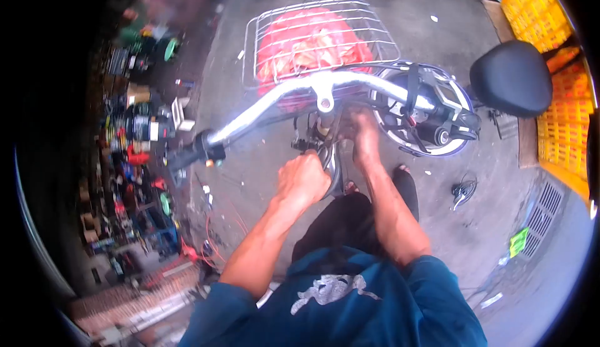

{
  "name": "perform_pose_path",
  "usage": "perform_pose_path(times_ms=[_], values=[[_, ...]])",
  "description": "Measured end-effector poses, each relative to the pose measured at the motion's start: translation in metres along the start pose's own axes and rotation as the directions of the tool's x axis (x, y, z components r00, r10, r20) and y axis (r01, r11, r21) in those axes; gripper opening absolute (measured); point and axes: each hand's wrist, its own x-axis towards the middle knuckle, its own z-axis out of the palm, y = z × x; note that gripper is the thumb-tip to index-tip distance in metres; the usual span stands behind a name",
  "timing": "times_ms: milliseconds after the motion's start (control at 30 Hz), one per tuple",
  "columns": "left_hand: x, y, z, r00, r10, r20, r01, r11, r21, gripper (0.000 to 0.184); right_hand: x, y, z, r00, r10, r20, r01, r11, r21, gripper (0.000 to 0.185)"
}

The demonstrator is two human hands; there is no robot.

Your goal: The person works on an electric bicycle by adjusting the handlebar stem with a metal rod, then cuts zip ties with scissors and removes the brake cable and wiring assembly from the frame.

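Silver handlebars (269, 108) with a central stem cross the view in front of my body. My left hand (304, 175) is closed in a fist around a dark part below and behind the stem; what it grips is partly hidden. My right hand (361, 128) is blurred and reaches in beside the stem, its fingers smeared against the dark parts there. A wire basket (322, 38) holding a red bag (312, 41) sits in front of the bars. A helmet (453, 106) hangs at the right end of the bars.
Yellow crates (565, 91) and a black padded seat (511, 78) stand at the right. Tools and parts (140, 128) crowd the left side. A small cabled part (463, 192) lies on the floor near a metal drain grate (542, 219).
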Motion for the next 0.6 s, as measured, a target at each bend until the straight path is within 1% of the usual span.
perform_pose_path(times_ms=[33, 67, 100, 133, 167, 200, 267, 300, 367, 400, 433, 500, 533, 567, 600], values=[[-0.007, 0.001, 0.003, 0.999, -0.040, 0.012, 0.040, 0.999, -0.018, 0.030, 0.002, 0.003, 0.001, 0.999, 0.037, -0.007, -0.037, 0.999, 0.038, 0.038], [-0.009, -0.002, 0.008, 0.999, -0.045, -0.013, 0.044, 0.998, -0.037, 0.028, 0.006, 0.001, 0.004, 0.998, 0.062, -0.024, -0.060, 0.994, 0.090, 0.040], [-0.002, -0.003, 0.015, 0.998, -0.036, -0.056, 0.033, 0.998, -0.052, 0.027, 0.006, -0.007, 0.007, 0.998, 0.067, 0.006, -0.067, 0.994, 0.088, 0.047], [0.002, 0.000, 0.017, 0.994, -0.035, -0.099, 0.027, 0.996, -0.080, 0.026, 0.004, -0.016, 0.009, 0.991, 0.128, -0.031, -0.126, 0.991, 0.037, 0.048], [-0.001, 0.014, 0.008, 0.990, -0.134, -0.049, 0.130, 0.989, -0.074, 0.025, 0.006, -0.019, 0.007, 0.994, 0.107, 0.014, -0.107, 0.994, 0.012, 0.047], [0.000, 0.024, -0.002, 0.983, -0.172, -0.063, 0.169, 0.985, -0.047, 0.025, 0.007, -0.018, 0.008, 0.995, 0.091, 0.043, -0.091, 0.996, 0.008, 0.047], [-0.009, 0.040, -0.004, 0.965, -0.261, -0.020, 0.262, 0.965, 0.014, 0.025, 0.000, -0.014, 0.003, 0.982, 0.190, -0.001, -0.190, 0.982, 0.016, 0.039], [-0.009, 0.043, -0.008, 0.964, -0.267, 0.005, 0.266, 0.963, 0.043, 0.026, 0.002, -0.019, 0.003, 0.975, 0.220, -0.008, -0.220, 0.975, 0.012, 0.036], [-0.005, 0.049, -0.013, 0.962, -0.267, -0.054, 0.271, 0.959, 0.087, 0.027, 0.016, -0.007, 0.001, 0.981, 0.192, -0.018, -0.192, 0.981, -0.013, 0.042], [-0.011, 0.051, -0.012, 0.959, -0.274, -0.066, 0.280, 0.953, 0.118, 0.027, 0.007, -0.011, 0.004, 0.980, 0.195, -0.030, -0.196, 0.980, -0.021, 0.046], [-0.015, 0.056, -0.018, 0.957, -0.290, -0.018, 0.289, 0.944, 0.160, 0.027, 0.002, -0.018, 0.002, 0.972, 0.233, 0.026, -0.233, 0.972, 0.012, 0.044], [-0.012, 0.070, -0.037, 0.948, -0.309, 0.073, 0.285, 0.929, 0.237, 0.028, 0.000, -0.017, -0.001, 0.967, 0.245, 0.063, -0.248, 0.968, 0.040, 0.042], [-0.009, 0.071, -0.040, 0.948, -0.306, 0.087, 0.276, 0.927, 0.255, 0.028, 0.003, -0.018, -0.001, 0.967, 0.243, 0.083, -0.247, 0.968, 0.049, 0.042], [-0.007, 0.072, -0.042, 0.948, -0.302, 0.102, 0.265, 0.925, 0.271, 0.029, 0.001, -0.020, 0.002, 0.970, 0.236, 0.052, -0.238, 0.971, 0.031, 0.036], [-0.008, 0.072, -0.043, 0.947, -0.297, 0.121, 0.253, 0.924, 0.287, 0.030, 0.000, -0.019, 0.000, 0.968, 0.242, 0.064, -0.244, 0.969, 0.031, 0.034]])
